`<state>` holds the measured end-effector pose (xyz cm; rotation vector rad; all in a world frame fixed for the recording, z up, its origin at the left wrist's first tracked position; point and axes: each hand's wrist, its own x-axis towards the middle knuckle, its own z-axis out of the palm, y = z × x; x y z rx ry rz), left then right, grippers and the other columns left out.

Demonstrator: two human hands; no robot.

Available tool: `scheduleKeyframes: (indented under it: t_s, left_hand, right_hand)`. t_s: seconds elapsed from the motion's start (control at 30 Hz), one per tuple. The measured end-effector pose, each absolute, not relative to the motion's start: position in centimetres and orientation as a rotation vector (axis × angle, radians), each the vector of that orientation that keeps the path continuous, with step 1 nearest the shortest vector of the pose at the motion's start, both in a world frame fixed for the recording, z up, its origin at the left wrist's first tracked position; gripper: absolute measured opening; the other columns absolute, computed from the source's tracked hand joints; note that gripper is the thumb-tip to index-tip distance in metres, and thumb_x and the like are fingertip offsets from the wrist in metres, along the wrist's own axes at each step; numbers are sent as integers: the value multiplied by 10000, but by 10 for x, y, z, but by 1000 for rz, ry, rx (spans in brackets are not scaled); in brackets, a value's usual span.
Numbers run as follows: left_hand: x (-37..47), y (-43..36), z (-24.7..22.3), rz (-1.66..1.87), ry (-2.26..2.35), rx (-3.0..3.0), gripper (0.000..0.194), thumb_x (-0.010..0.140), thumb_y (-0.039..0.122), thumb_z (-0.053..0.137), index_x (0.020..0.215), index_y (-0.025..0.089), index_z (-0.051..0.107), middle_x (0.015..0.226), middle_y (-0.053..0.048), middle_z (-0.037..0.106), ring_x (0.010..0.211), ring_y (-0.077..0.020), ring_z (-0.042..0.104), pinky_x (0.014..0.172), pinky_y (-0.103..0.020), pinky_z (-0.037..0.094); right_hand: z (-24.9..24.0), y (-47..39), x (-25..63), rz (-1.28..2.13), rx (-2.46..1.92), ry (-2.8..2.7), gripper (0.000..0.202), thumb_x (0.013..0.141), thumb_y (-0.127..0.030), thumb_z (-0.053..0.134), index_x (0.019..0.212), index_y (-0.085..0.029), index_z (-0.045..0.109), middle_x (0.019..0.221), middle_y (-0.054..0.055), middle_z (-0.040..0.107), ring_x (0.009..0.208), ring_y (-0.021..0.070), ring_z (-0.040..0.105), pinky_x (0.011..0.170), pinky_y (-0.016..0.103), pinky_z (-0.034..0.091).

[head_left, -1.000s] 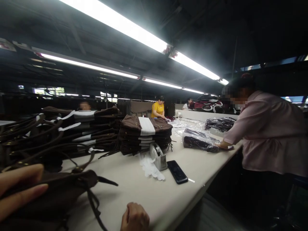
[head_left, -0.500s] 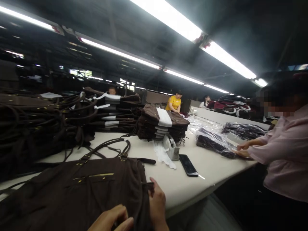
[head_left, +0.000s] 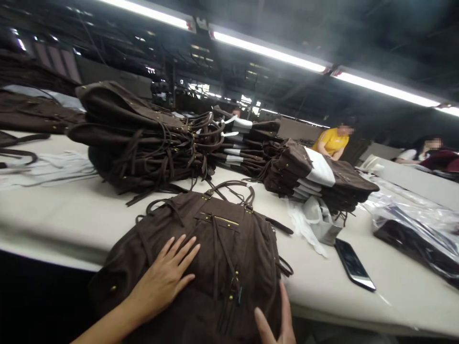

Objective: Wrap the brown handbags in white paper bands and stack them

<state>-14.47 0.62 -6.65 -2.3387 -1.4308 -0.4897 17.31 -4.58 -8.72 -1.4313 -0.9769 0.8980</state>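
A dark brown bag point(head_left: 201, 248) with looped handles, hanging cords and a gold-coloured zip lies at the table's near edge. My left hand point(head_left: 163, 274) rests flat on its front, fingers spread. At the bag's right side is my right hand point(head_left: 276, 317), thumb and a finger apart; the rest of it is cut off by the frame's bottom. Behind the bag, to the right, stands a folded brown bag stack point(head_left: 290, 167) with white wraps. A grey tape dispenser point(head_left: 322, 224) sits in front of that stack, beside a black phone point(head_left: 354, 265).
Brown bags are piled high at the back left point(head_left: 143, 138), with white strips point(head_left: 53, 167) lying left of them. A plastic-wrapped dark bag point(head_left: 416, 234) lies on the right. A person in a yellow top point(head_left: 332, 141) stands beyond the table point(head_left: 53, 210).
The view has swung left, so the nearby person in pink is out of frame. My left hand has opened flat on the bag. My right hand has come away from the strap end at the bag's side.
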Motion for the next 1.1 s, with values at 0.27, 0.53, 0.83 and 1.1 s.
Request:
scheduleKeyframes:
  t_s: [0.27,0.53,0.83,1.1]
  left_hand:
    - [-170,5,-19,-856,-1801,-2357,362,952,353,444,1273,238,567,1444,-58,463,1342,-222,417,1133,-412,367]
    - [-194,-52,-46,-1687,-2575,-1584,542,850,581,519,1211,178,543,1244,-122,579,1162,-287,562,1010,-455,462]
    - [-165,24,0,-1773,-2145,-1954,373,831,411,657,1157,236,617,1103,-57,581,1055,-197,587,990,-333,458]
    - [-181,74,-33,-1518,-2108,-1758,293,831,400,595,969,146,642,1248,-164,450,1249,-364,392,1103,-529,304]
  right_hand:
    - [-34,20,206,983,-1349,-823,847,578,-479,819,1326,-191,546,1334,72,576,1278,302,488,1117,415,372]
    - [-49,39,227,991,-1428,-664,812,484,-425,872,1239,-235,641,1264,44,632,1237,293,532,1081,357,418]
    - [-52,123,241,734,-1406,-848,798,514,-486,827,1207,-126,664,1158,109,681,1079,291,624,1008,382,496]
    - [-50,150,249,710,-1651,-1164,653,616,-595,654,1038,-100,716,1017,123,697,1060,295,597,985,423,441]
